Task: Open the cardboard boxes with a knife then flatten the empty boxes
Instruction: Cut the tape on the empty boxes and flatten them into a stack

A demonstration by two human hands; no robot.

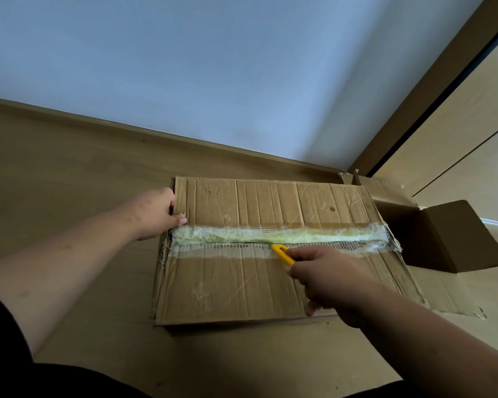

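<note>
A large closed cardboard box (236, 285) lies on the floor in front of me, its two top flaps joined by a strip of clear tape (273, 235) along the middle seam. My left hand (156, 212) grips the box's left edge at the far flap, thumb on top. My right hand (331, 278) holds a yellow knife (283, 254), whose tip touches the tape seam near its middle. To the right of the knife the seam looks parted, with torn cardboard showing.
A second cardboard box (449, 237) stands open behind and to the right, one flap lying on the floor. A wall with a skirting board (184, 137) runs behind the boxes, and a door frame (414, 104) rises at the right. The wooden floor (69, 173) stretches left.
</note>
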